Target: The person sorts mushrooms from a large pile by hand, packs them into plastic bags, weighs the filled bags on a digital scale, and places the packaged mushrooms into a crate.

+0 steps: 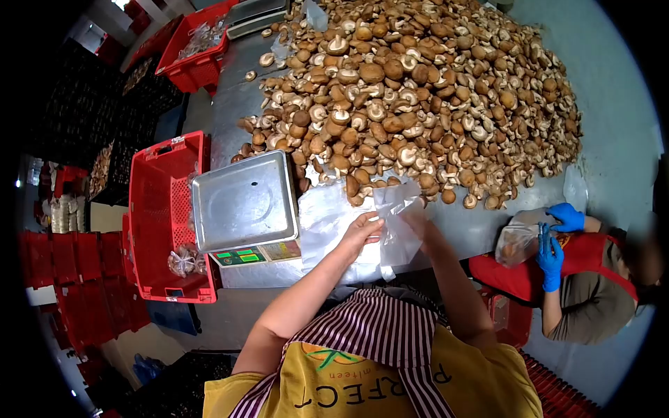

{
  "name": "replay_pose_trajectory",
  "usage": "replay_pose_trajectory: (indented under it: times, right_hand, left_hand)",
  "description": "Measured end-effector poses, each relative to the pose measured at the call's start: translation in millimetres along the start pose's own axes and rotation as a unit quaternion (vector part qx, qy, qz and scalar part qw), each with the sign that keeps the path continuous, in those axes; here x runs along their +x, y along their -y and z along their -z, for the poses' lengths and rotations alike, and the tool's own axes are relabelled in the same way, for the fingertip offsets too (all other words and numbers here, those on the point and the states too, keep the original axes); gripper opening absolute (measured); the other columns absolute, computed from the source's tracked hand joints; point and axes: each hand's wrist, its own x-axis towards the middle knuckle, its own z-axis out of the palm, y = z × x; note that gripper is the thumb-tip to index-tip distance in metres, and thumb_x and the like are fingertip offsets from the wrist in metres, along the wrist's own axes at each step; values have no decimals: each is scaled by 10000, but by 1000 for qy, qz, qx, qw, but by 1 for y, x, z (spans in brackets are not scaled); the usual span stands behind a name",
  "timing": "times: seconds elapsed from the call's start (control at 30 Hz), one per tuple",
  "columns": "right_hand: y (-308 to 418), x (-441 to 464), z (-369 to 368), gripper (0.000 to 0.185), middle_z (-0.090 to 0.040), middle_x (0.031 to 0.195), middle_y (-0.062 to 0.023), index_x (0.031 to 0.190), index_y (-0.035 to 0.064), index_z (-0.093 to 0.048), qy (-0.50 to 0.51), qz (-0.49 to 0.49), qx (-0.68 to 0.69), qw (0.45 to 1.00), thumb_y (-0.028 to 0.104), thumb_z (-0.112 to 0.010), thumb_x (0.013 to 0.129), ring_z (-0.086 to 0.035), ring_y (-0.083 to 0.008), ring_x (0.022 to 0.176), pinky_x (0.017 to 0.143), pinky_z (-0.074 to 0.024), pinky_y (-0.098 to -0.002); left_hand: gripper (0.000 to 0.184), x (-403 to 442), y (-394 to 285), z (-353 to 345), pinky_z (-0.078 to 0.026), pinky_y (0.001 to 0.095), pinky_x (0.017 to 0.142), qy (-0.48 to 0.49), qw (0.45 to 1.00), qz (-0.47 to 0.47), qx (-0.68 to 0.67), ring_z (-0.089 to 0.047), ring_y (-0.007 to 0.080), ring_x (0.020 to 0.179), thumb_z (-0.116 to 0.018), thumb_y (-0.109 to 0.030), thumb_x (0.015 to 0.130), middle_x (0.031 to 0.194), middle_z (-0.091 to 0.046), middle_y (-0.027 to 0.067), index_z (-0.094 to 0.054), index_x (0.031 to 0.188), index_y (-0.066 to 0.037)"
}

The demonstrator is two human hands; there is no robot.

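Note:
A clear plastic bag (398, 240) hangs between my hands at the near edge of the metal table. My left hand (360, 233) has its fingers curled and pinched at the left edge of this bag. On the other side, my right hand (417, 221) grips the bag; the film partly hides its fingers. Beneath my hands lie more flat plastic bags (322, 217). Just beyond them rises a large heap of brown mushrooms (418, 90). Left of my left hand stands a weighing scale (244, 202) with a bare metal pan and a lit green display.
A red crate (159, 209) with bagged mushrooms (185, 260) stands left of the scale. Another red crate (195, 63) and a second scale (256, 15) are at the far left. To my right, a co-worker in blue gloves (550, 254) holds a filled clear bag (519, 240).

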Motion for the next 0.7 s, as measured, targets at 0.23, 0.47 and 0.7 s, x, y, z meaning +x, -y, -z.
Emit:
replay_pose_trajectory:
  times: [0.23,0.47,0.7]
  right_hand:
    - [-7,-3,54,290,-605,1004,-58,1096,38,-620,-119,-48,266,955,272,-548,941,-587,-170,884,775,-520,-301]
    - [-6,2,60,227,-600,829,-55,972,11,-651,-76,-94,-42,992,217,-637,879,-591,-161,733,617,-523,-299]
    - [48,-43,3,155,-564,690,25,845,33,-628,6,-20,-46,999,183,-663,862,-502,-62,604,526,-381,-220]
  left_hand:
    - [483,4,25,-14,-449,228,724,-26,995,-67,73,-561,75,826,-694,-201,878,944,-635,3,-495,1289,-42]
    - [365,-11,26,-20,-421,193,696,-81,990,-95,66,-521,52,750,-670,-109,882,867,-610,-25,-547,1212,-14]
    - [206,-67,-21,-68,-415,177,652,-44,945,-252,201,-478,34,700,-689,-53,857,781,-547,-49,-607,1043,-15]
